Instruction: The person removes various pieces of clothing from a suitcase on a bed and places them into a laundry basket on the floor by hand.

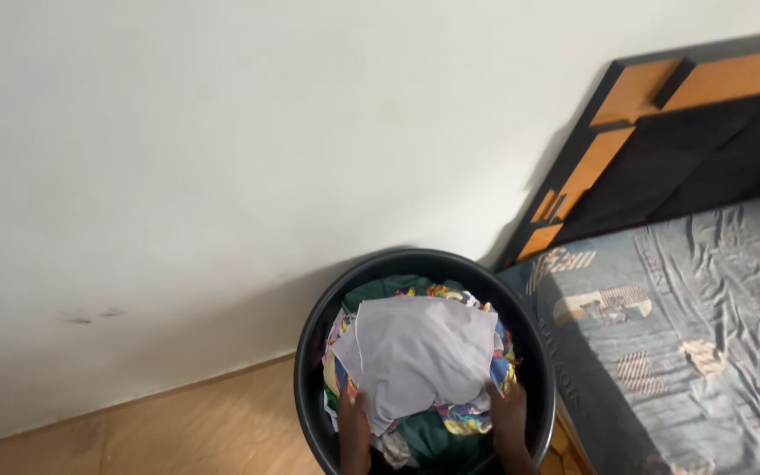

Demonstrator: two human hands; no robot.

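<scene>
A round black basket [310, 347] stands on the floor against the wall, filled with clothes. On top lies a pale lilac cloth [420, 352] over colourful patterned garments [464, 418] and a dark green one [384, 286]. My left hand [354, 431] reaches into the basket at the near left edge of the pile, fingers against the lilac cloth. My right hand [509, 413] grips the pile at its near right side, touching the lilac cloth and the patterned fabric. Both hands are partly cut off by the bottom of the view.
A bed [688, 343] with a wrinkled grey-blue patterned sheet lies right beside the basket. Its dark headboard [661, 149] with orange wooden strips leans at the wall. A white wall [222, 158] stands behind, and wooden floor [178, 431] runs to the left.
</scene>
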